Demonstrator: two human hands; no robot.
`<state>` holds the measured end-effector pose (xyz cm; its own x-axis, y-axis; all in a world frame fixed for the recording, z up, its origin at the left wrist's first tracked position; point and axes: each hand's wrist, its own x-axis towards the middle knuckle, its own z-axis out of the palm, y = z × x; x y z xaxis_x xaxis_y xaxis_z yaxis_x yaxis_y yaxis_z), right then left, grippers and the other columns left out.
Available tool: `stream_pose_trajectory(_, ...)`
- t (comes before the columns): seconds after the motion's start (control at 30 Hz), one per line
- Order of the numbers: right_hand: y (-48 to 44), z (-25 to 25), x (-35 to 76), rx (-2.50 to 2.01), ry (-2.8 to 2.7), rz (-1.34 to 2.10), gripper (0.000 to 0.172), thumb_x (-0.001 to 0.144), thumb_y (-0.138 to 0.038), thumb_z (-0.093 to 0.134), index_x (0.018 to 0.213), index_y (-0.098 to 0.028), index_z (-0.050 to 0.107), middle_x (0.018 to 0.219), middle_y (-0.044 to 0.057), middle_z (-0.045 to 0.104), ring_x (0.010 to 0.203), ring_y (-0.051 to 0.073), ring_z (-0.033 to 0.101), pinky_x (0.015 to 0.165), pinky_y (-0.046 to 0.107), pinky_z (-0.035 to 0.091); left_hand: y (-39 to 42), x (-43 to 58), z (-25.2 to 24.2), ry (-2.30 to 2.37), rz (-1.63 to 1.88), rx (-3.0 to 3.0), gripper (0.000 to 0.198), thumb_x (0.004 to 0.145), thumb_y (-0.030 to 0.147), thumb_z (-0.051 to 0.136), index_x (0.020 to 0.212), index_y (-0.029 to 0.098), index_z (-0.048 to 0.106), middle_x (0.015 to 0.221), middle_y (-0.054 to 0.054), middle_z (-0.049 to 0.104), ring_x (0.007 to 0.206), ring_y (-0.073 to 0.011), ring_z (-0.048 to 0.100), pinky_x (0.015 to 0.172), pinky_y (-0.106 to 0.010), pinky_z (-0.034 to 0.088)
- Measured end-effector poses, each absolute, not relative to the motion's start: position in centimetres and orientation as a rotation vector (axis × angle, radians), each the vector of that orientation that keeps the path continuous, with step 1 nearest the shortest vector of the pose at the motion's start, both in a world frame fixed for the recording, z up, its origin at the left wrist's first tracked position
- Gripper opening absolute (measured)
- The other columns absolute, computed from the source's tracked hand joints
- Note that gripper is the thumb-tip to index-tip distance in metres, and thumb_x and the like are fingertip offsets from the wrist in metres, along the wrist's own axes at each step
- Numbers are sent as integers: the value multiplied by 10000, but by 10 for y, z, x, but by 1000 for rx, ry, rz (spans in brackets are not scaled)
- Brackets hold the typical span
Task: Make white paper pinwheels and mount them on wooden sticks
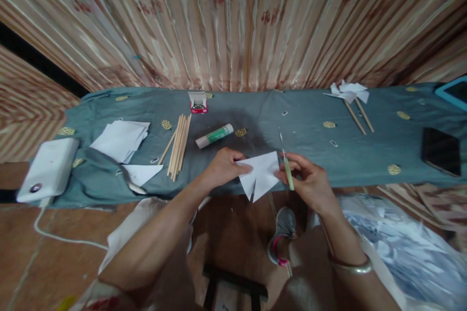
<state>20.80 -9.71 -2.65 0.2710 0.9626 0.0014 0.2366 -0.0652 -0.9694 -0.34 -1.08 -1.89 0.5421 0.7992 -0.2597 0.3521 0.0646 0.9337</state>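
Note:
My left hand pinches the left corner of a white paper sheet between thumb and fingers. A narrow slit runs up into the sheet from its lower corner. My right hand holds scissors with light green handles, seen edge-on, the thin blades pointing away from me. Its thumb touches the sheet's right edge. Just beyond my left hand lies a green and white glue stick. Wooden sticks lie in a bundle to its left.
Left on the cloth-covered table are stacked white paper, a paper piece and a white power bank. A small box of metal pieces stands behind. Right are paper pinwheels and a dark phone.

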Motion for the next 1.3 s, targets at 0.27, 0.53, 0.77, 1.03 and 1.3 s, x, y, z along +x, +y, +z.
stream_pose_trajectory(0.27, -96, -25, 204, -1460, -1070, 1079, 429, 536, -333, 829, 915, -193, 683, 567, -64, 592, 542, 99, 510, 573, 255, 430, -12, 0, -16, 951, 584, 1280, 246, 590, 370, 738, 606, 135, 668, 564, 4, 595, 537, -109, 499, 526, -225, 382)
stream_pose_trajectory(0.53, -85, -24, 187, -1469, -731, 938, 488, 490, -415, 843, 897, -210, 668, 565, -68, 587, 519, 111, 504, 524, 255, 422, -25, 18, -6, 756, 849, 975, 544, 543, 386, 826, 1026, 178, 688, 1044, -87, 702, 1007, -233, 626, 839, -318, 476)
stream_pose_trajectory(0.77, -79, -26, 169, -1392, -651, 999, 490, 470, -333, 859, 907, -220, 665, 693, -45, 688, 612, 139, 595, 628, 277, 485, -41, 37, -27, 957, 862, 950, 270, 526, 315, 803, 686, 156, 655, 666, -9, 666, 669, -152, 608, 699, -285, 476)
stream_pose_trajectory(1.03, -76, -26, 163, -1342, -700, 1069, 492, 517, -398, 845, 938, -224, 659, 734, -18, 718, 638, 162, 629, 649, 299, 510, -35, 33, -22, 1045, 974, 876, 199, 576, 285, 765, 681, 138, 684, 661, -6, 679, 605, -133, 579, 625, -265, 465)
stream_pose_trajectory(1.3, -88, -22, 165, -1361, -893, 1130, 456, 642, -545, 754, 937, -208, 664, 721, 18, 688, 629, 154, 598, 594, 277, 498, -17, 19, -17, 1076, 1121, 833, 336, 532, 309, 816, 783, 124, 689, 763, -36, 709, 666, -152, 609, 653, -281, 488)
